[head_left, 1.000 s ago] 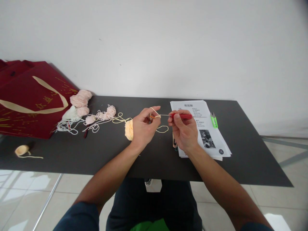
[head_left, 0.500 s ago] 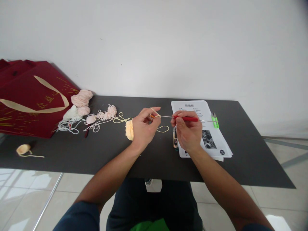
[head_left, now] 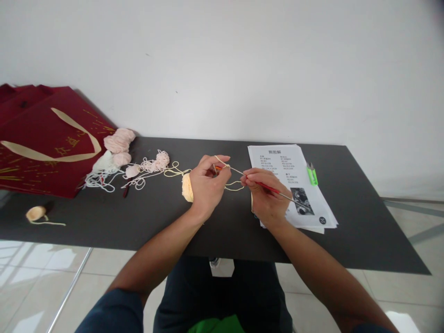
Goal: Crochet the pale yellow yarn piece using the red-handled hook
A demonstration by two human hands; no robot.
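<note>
My right hand [head_left: 268, 192] is closed around the red handle of a crochet hook [head_left: 268, 187], whose metal tip points left toward my other hand. My left hand [head_left: 210, 182] pinches pale yellow yarn [head_left: 223, 163] between thumb and fingers, with a strand running over the raised index finger. Something small and orange shows between those fingers, too small to name. The hook's tip meets the yarn at the left fingertips. A loose yellow strand [head_left: 235, 186] hangs between the hands. Partly behind my left wrist sits a yellow yarn ball [head_left: 187, 188].
Printed sheets [head_left: 305, 222] lie under and beyond my right hand, with green thread snips [head_left: 311, 175] on their edge. To the left are pink yarn balls [head_left: 120, 140], tangled strands and a dark red gift bag [head_left: 38, 138]. A small cream crocheted cup [head_left: 35, 213] sits near the table's front left.
The crochet hook has tilted, its back end swinging down toward me. My right hand has turned and lowered slightly with it. My left hand stays nearly in place, pinching the yarn.
</note>
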